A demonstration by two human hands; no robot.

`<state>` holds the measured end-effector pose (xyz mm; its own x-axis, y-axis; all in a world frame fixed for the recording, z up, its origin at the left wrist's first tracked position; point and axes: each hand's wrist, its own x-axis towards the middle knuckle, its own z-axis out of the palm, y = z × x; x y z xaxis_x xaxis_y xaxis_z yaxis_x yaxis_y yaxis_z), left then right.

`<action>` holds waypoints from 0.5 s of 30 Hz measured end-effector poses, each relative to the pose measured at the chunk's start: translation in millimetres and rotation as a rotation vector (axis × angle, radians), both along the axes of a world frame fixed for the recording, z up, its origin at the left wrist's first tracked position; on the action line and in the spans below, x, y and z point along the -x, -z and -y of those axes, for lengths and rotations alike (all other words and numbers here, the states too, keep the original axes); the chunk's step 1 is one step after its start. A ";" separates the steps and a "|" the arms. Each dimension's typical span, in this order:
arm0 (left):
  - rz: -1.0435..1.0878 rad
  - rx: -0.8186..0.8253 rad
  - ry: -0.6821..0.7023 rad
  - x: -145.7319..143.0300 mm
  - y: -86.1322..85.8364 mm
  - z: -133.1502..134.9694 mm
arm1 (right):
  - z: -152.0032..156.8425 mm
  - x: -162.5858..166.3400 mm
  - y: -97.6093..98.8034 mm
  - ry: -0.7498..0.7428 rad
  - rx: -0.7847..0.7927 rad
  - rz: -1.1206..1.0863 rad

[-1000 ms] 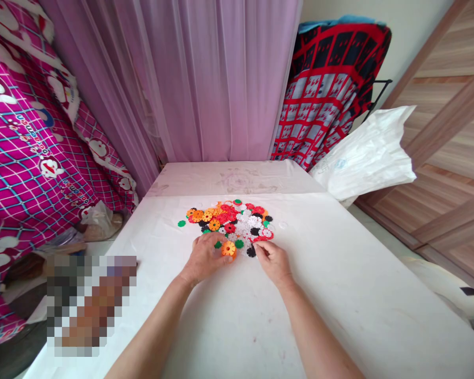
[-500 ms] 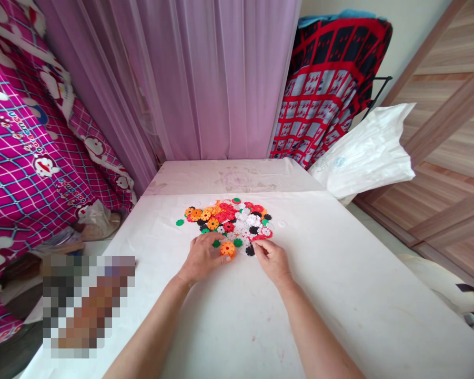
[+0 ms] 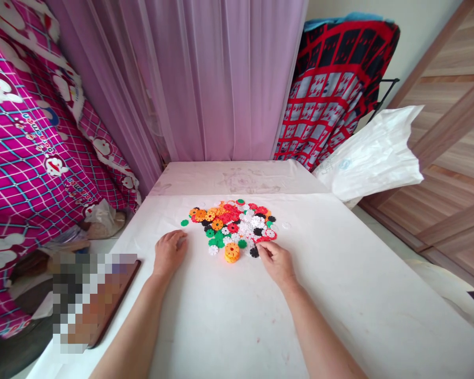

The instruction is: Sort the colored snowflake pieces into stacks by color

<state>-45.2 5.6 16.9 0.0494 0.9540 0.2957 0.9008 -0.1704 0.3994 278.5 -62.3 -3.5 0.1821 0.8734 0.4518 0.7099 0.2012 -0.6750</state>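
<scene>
A heap of flower-shaped plastic discs [image 3: 246,223] in red, white, orange, green and black lies on the white table. At its near edge stands a small stack of orange discs [image 3: 232,251]. My left hand [image 3: 169,253] rests on the table left of the heap, apart from it, with loosely bent fingers and nothing visible in them. My right hand [image 3: 276,261] is at the heap's near right edge, thumb and fingers pinched together beside a black disc [image 3: 254,252]. Whatever the pinch may hold is hidden. A single green disc [image 3: 184,222] lies off to the left.
A partly blurred flat object with a dark edge [image 3: 114,305] lies on the left side of the table [image 3: 237,326]. Beyond the right edge is a white plastic bag [image 3: 373,152]. A purple curtain [image 3: 229,79] hangs behind the table's far edge.
My left hand has let go of the orange stack and moved left, off the heap. The right hand keeps its pinch at the heap's edge. The view has shifted slightly.
</scene>
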 end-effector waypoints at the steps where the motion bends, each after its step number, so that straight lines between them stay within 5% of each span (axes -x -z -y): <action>1: -0.019 0.001 -0.004 -0.7 -0.1 -0.8 | 0.5 -0.1 0.6 0.000 0.000 -0.002; 7: -0.138 0.071 -0.009 -12.0 0.7 1.7 | -17.9 3.7 -12.7 -0.038 0.036 0.071; 15: -0.171 0.095 -0.030 -16.7 1.5 2.1 | -89.5 53.4 -87.1 -0.364 0.224 0.557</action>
